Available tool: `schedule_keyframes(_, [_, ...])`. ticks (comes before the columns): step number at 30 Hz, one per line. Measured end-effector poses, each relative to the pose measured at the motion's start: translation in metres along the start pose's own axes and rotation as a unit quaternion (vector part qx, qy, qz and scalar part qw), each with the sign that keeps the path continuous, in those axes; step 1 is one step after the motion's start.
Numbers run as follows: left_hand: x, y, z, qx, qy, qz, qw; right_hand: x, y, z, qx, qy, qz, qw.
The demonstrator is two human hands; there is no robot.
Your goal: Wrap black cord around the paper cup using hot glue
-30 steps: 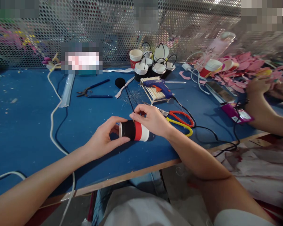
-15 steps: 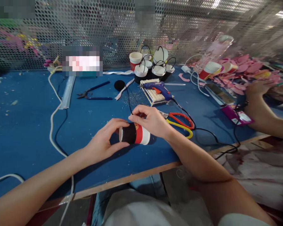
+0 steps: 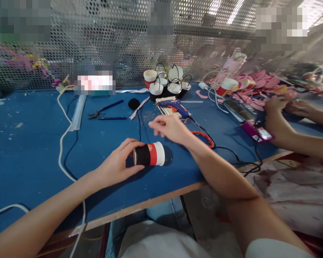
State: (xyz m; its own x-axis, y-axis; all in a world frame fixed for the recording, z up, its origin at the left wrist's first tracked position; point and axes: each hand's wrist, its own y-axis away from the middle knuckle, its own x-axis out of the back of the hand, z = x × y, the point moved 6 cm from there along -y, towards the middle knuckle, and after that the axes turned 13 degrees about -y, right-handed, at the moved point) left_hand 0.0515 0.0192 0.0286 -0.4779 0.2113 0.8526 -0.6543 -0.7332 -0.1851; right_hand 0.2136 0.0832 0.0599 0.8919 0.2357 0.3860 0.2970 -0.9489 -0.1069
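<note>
My left hand (image 3: 120, 161) is closed around a paper cup (image 3: 157, 154) that lies on its side, its white rim facing right. Black cord or yarn wraps the cup's lower part, and a red printed band shows beside it. From the cup a black strand runs up to a small black ball of yarn (image 3: 134, 104). My right hand (image 3: 171, 129) hovers apart from the cup, above and right of it, just in front of the glue gun (image 3: 177, 106). Its fingers are loosely bent and apart, with nothing visible in them. Scissors with a red handle (image 3: 204, 136) lie partly hidden under my right forearm.
Blue-handled pliers (image 3: 107, 111) and clear glue sticks (image 3: 78, 113) lie left. Several black-wrapped cups with handles (image 3: 156, 89) stand behind the glue gun. A white cable (image 3: 60, 150) crosses the table. At right are a phone (image 3: 238, 110), pink pieces (image 3: 261, 80) and another person's hands (image 3: 276, 104).
My right hand has let go of the black strand at the cup and moved up from it. The strand now hangs slack to the cup. My left hand keeps its hold.
</note>
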Motion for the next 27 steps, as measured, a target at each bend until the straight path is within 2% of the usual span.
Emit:
schedule_keyframes(3, [0.004, -0.001, -0.004, 0.011, 0.009, 0.022, 1.000, 0.060, -0.004, -0.014, 0.052, 0.077, 0.150, 0.984])
schedule_keyframes(5, [0.005, -0.002, -0.007, 0.019, 0.004, 0.038, 0.999, 0.097, -0.009, -0.016, 0.070, 0.181, 0.235, 0.953])
schedule_keyframes(6, [0.006, -0.002, -0.009, 0.020, -0.001, 0.042, 0.999, 0.107, -0.015, -0.010, 0.048, 0.242, 0.236, 0.940])
schedule_keyframes(7, [0.006, -0.002, -0.010, 0.021, -0.006, 0.045, 0.999, 0.113, -0.022, 0.001, -0.002, 0.294, 0.209, 0.933])
schedule_keyframes(9, [0.006, -0.001, -0.011, 0.018, -0.021, 0.046, 0.999, 0.113, -0.033, 0.029, -0.101, 0.357, 0.116, 0.921])
schedule_keyframes(10, [0.005, -0.001, -0.011, 0.014, -0.029, 0.046, 0.998, 0.110, -0.036, 0.039, -0.120, 0.360, 0.099, 0.920])
schedule_keyframes(12, [0.004, -0.001, -0.011, 0.008, -0.035, 0.046, 0.998, 0.104, -0.040, 0.053, -0.126, 0.360, 0.102, 0.919])
schedule_keyframes(15, [0.001, -0.001, -0.013, 0.020, -0.011, 0.037, 0.999, 0.101, -0.040, 0.061, -0.106, 0.344, 0.144, 0.922])
schedule_keyframes(22, [0.000, -0.001, -0.012, 0.020, 0.028, 0.043, 0.998, 0.113, -0.025, 0.057, -0.079, 0.252, 0.240, 0.934])
schedule_keyframes(24, [0.001, -0.001, -0.012, 0.018, 0.027, 0.045, 0.998, 0.107, -0.018, 0.048, -0.063, 0.193, 0.230, 0.952])
schedule_keyframes(27, [0.003, -0.002, -0.014, 0.022, 0.011, 0.060, 0.998, 0.087, -0.005, 0.033, -0.060, 0.041, 0.172, 0.982])
